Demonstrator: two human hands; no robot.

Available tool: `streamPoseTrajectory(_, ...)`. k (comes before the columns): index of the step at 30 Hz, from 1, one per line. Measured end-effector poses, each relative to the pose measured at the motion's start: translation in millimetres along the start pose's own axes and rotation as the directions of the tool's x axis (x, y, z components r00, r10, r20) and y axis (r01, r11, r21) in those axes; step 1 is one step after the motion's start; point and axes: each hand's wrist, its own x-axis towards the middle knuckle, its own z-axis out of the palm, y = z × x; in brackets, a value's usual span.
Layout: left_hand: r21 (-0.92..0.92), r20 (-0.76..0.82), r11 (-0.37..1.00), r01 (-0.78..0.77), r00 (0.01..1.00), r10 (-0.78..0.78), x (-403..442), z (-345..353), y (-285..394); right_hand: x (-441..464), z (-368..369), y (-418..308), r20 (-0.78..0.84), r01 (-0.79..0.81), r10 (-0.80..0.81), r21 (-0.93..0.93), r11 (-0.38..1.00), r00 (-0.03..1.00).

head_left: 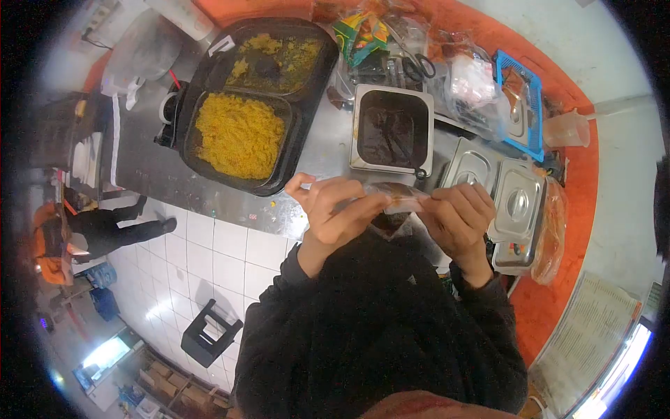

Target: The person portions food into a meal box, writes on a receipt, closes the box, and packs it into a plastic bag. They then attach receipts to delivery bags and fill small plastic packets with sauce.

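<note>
A small clear plastic bag [396, 195] with something dark in its lower part is stretched between my two hands, above the table's near edge. My left hand [338, 213] pinches one side of its top. The other side is between the closed fingers of my right hand [459, 218]. Just beyond the bag stands a square metal container [392, 129] with dark brown contents and a dark-handled utensil inside. To the left, a black tray [241, 133] holds a yellow, crumbly food [237, 136].
Lidded metal pans [518, 199] stand right of my hands, near a blue basket [537, 105]. Scissors [419, 68] and plastic packets lie at the back. A black stool [211, 334] is on the tiled floor; a person [105, 234] stands at far left.
</note>
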Motion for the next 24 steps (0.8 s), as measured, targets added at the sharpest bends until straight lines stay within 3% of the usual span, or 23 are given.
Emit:
streamPoseTrajectory(4,0.068,-0.003,0.994,0.082,0.997,-0.082,4.1,0.6,-8.4,7.7,12.0,14.8,0.068,0.052,-0.047,-0.08,0.995,0.997)
streamPoseTrajectory(7,0.099,-0.007,0.986,0.135,0.991,-0.136,15.4,-2.6,-28.1,32.8,9.3,25.6,0.138,-0.021,0.022,-0.011,1.0,0.99)
streamPoseTrajectory(8,0.109,-0.02,0.978,0.177,0.984,-0.176,19.0,-5.7,-37.7,36.6,5.8,39.2,0.244,-0.048,0.062,-0.06,0.997,0.968)
streamPoseTrajectory(11,0.256,0.028,0.936,0.243,0.966,-0.258,27.7,-14.9,-75.6,38.8,3.8,93.0,0.445,-0.192,0.235,-0.139,0.971,0.864)
streamPoseTrajectory(13,0.282,0.07,0.93,0.235,0.962,-0.264,35.9,-12.7,-93.0,34.0,9.6,135.6,0.551,-0.395,0.444,-0.214,0.893,0.706)
streamPoseTrajectory(15,0.329,0.152,0.918,0.219,0.948,-0.281,42.4,-6.2,-107.4,17.7,33.6,205.2,0.613,-0.4,0.471,-0.261,0.878,0.634)
streamPoseTrajectory(18,0.317,0.232,0.909,0.269,0.908,-0.35,44.5,7.1,-125.1,-23.0,70.0,292.4,0.564,-0.328,0.459,-0.323,0.888,0.687)
streamPoseTrajectory(20,0.339,0.251,0.903,0.264,0.9,-0.357,44.5,18.9,-137.4,-45.0,93.5,321.2,0.355,-0.308,0.422,-0.335,0.89,0.834)
streamPoseTrajectory(21,0.35,0.275,0.902,0.254,0.892,-0.358,44.1,25.4,-143.5,-48.0,104.3,329.4,0.413,-0.396,0.579,-0.448,0.801,0.703)
streamPoseTrajectory(24,0.379,0.348,0.905,0.192,0.877,-0.332,43.0,44.0,-164.3,-42.1,106.7,314.2,0.353,-0.399,0.565,-0.443,0.803,0.746)
